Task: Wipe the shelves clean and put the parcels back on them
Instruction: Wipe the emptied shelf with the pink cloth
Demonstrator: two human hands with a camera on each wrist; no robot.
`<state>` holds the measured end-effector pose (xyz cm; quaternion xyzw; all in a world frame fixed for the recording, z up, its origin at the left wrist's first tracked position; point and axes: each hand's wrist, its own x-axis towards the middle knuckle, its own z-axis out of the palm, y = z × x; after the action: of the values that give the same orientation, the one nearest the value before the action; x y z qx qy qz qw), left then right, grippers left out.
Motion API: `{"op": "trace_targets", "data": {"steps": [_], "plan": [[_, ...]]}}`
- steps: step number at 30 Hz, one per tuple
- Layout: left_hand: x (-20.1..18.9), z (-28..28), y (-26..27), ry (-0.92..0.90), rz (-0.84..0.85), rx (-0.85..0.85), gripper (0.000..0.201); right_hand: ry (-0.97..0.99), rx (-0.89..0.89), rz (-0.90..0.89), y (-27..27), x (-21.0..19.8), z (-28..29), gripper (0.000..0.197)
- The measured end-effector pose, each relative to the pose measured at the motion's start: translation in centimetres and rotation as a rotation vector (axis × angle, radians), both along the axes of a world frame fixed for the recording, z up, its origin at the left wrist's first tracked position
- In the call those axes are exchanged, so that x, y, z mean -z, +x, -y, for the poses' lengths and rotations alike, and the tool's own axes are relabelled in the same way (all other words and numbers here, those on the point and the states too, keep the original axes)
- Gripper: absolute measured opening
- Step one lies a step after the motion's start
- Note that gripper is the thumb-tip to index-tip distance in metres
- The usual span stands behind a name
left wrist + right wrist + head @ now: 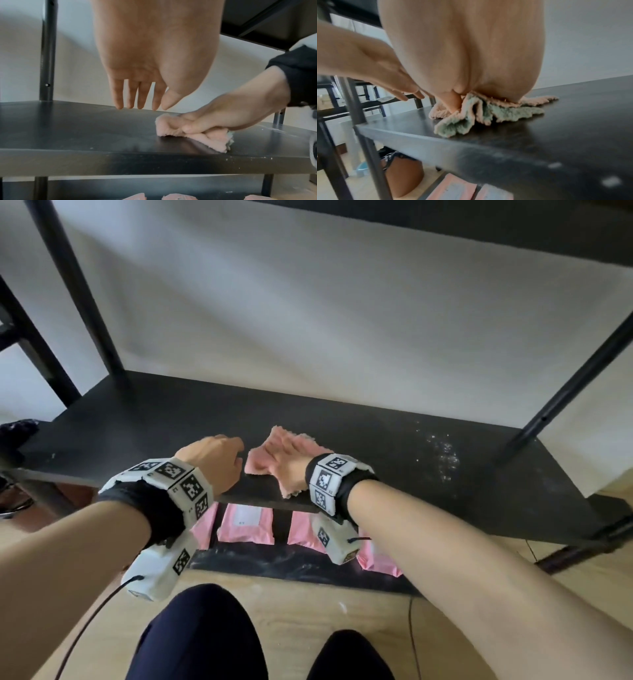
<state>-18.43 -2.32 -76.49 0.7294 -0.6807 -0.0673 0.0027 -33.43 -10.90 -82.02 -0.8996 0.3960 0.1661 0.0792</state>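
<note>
A black shelf (137, 422) (68, 128) (573, 108) runs across in front of me. On its front middle lies a pink cloth (263, 462) (164, 125) with a green underside (513, 109). My right hand (291, 465) (223, 115) (471, 67) presses down on it, thumb and fingers curled into its folds. My left hand (219, 457) (140, 94) (385, 75) hovers just left of the cloth, fingers straight, holding nothing. White dust (443, 455) speckles the shelf's right part. Pink parcels (246, 523) (171, 196) (453, 189) lie on the level below.
Black uprights (78, 285) (565, 392) stand at the shelf's back left and right. Another shelf board (479, 220) hangs overhead. A white wall is behind. My knees (205, 638) are on the wooden floor before the rack.
</note>
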Motion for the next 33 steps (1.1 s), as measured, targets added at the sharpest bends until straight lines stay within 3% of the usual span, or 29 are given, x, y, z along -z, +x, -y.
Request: {"op": "trace_targets", "data": {"steps": [3, 6, 10, 12, 15, 17, 20, 23, 26, 30, 33], "plan": [[-0.4, -1.7, 1.7, -0.012, 0.002, -0.016, 0.032, 0.016, -0.134, 0.082, 2.4, -0.3, -2.5, 0.064], [-0.9, -2.8, 2.6, -0.024, -0.015, -0.035, 0.032, -0.080, -0.161, 0.000, -2.4, -0.2, -3.2, 0.074], [-0.8, -4.0, 2.6, -0.047, -0.026, -0.037, 0.032, -0.068, 0.204, 0.167, -10.7, -1.3, -2.2, 0.042], [-0.3, -4.5, 2.7, -0.049, -0.030, -0.032, 0.033, -0.044, 0.300, 0.193, -11.9, -1.8, -2.6, 0.053], [0.9, -5.4, 3.4, 0.001, -0.027, -0.059, 0.033, -0.081, 0.235, 0.131, -9.2, -1.5, -4.1, 0.073], [1.6, -5.8, 3.7, 0.015, -0.030, -0.083, 0.032, -0.037, 0.178, 0.145, -6.3, -0.9, -4.7, 0.063], [2.1, -6.3, 3.3, 0.022, -0.040, -0.091, 0.032, 0.027, 0.173, 0.184, -2.0, 1.1, -5.1, 0.065], [2.6, -6.3, 2.6, -0.002, -0.037, -0.064, 0.031, 0.000, 0.131, 0.246, -0.9, 1.3, -4.4, 0.062], [2.7, -6.2, 1.9, -0.016, -0.030, -0.038, 0.036, -0.002, 0.165, 0.185, -5.4, 0.1, -2.4, 0.051], [2.7, -5.5, -0.2, -0.029, -0.014, -0.006, 0.039, -0.031, 0.457, 0.194, -15.0, -0.3, -1.5, 0.019], [2.9, -4.8, -2.3, -0.030, -0.012, 0.004, 0.037, -0.002, 0.536, 0.188, -17.6, 0.0, -3.7, 0.037]]}}
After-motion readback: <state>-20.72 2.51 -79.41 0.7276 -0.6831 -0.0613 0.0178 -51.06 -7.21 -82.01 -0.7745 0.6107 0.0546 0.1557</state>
